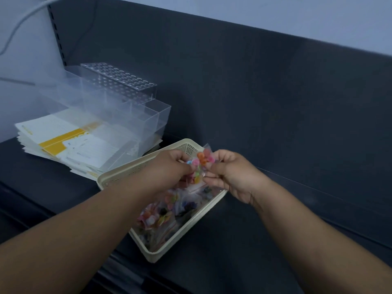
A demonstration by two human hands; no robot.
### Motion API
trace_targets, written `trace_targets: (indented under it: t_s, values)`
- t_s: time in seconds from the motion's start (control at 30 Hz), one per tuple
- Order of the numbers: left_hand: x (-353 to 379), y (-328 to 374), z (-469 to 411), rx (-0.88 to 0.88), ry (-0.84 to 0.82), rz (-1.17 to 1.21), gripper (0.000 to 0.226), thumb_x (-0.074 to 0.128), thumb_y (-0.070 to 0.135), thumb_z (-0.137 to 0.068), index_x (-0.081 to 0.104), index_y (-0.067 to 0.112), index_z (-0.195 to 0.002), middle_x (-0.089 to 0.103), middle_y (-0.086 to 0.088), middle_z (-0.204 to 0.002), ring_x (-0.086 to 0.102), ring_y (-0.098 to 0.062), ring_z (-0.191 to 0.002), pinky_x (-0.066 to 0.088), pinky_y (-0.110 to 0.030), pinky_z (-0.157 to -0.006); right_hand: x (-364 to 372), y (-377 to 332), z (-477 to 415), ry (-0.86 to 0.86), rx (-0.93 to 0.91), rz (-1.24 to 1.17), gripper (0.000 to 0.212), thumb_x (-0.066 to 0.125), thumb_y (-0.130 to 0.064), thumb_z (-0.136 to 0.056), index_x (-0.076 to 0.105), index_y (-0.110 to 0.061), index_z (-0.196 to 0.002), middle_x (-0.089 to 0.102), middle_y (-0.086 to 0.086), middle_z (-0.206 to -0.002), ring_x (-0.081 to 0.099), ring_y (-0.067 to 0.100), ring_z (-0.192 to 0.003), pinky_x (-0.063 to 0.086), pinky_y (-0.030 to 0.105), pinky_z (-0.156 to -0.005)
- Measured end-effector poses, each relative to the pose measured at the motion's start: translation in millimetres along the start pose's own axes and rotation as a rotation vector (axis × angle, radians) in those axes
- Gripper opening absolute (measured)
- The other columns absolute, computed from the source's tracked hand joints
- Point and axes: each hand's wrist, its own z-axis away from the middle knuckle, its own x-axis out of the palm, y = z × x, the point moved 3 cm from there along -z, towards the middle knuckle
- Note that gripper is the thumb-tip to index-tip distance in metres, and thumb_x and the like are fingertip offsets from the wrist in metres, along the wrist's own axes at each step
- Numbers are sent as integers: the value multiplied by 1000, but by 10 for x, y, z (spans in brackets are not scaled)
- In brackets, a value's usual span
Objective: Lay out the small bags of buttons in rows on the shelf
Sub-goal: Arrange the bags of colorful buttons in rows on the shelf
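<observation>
Small clear plastic bag of coloured buttons is held up between both hands, just above the far end of a cream perforated plastic basket; through its glossy, crumpled film show round buttons in orange, pink, blue, green and yellow, bunched close together; one upper corner of the film sticks up past the fingers of the right hand. The left hand grips the bag's left side with its fingers curled round it; blur smears the edges there, so whether it holds one bag or several cannot be told. The right hand pinches the bag's right edge between thumb and curled fingers; the two hands sit close together with only the bag between them.

More small clear bags of buttons lie heaped in the basket below, with pink, orange, dark blue and black buttons showing through; thin red lines run along some of them. The basket stands slantwise on the dark grey shelf; just beside its far left rim lies a stack of white and yellow printed paper sheets, with clear acrylic organiser boxes resting on top; a dark back panel rises behind.
</observation>
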Motion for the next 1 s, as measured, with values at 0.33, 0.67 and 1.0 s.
trace_targets:
  t_s: [0.33, 0.67, 1.0]
  values:
    - [716, 197, 118, 48, -181, -110, 14, 60, -3, -87, 66, 10, -87, 64, -7, -69, 59, -12, -55, 49, -25, -56, -729, 98, 527, 176, 4, 47, 17, 61, -18, -91, 60, -21, -74, 67, -1, -75, 60, 8, -65, 44, 20, -57]
    - [1733, 106, 210, -28, -269, -191, 12, 61, -1, -86, 63, 11, -84, 68, -6, -75, 62, -9, -57, 51, -19, -49, -1740, 404, 1334, 439, 26, 34, 18, 61, 2, -85, 59, -13, -75, 69, 10, -73, 64, 17, -62, 54, 29, -56]
    - [2458, -10, 294, -9, -245, -282, 10, 61, 1, -86, 65, 10, -87, 68, -8, -81, 60, -14, -66, 52, -24, -56, -2784, 1155, 1864, 704, -22, 771, 24, 63, -5, -83, 60, -25, -69, 67, -8, -75, 63, 13, -76, 49, 23, -71]
